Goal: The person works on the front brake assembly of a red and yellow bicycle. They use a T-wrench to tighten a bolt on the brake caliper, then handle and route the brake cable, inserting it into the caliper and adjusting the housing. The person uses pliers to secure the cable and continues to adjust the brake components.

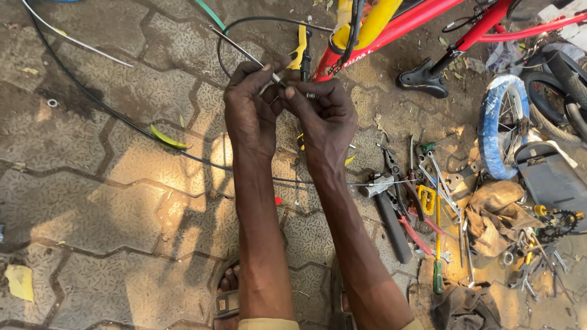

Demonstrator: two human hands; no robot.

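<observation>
Paved ground of grey interlocking blocks (pixel 122 201) lies underfoot. One sandalled foot (pixel 227 296) shows nearest. Two hands meet above: left hand (pixel 252 107) and right hand (pixel 327 116), each grip closed on one thin cable (pixel 241 52). Best pinch near the cable's tip, steadily. Beyond: one red bicycle frame (pixel 416 21), one blue-wrapped wheel (pixel 498 125).
</observation>
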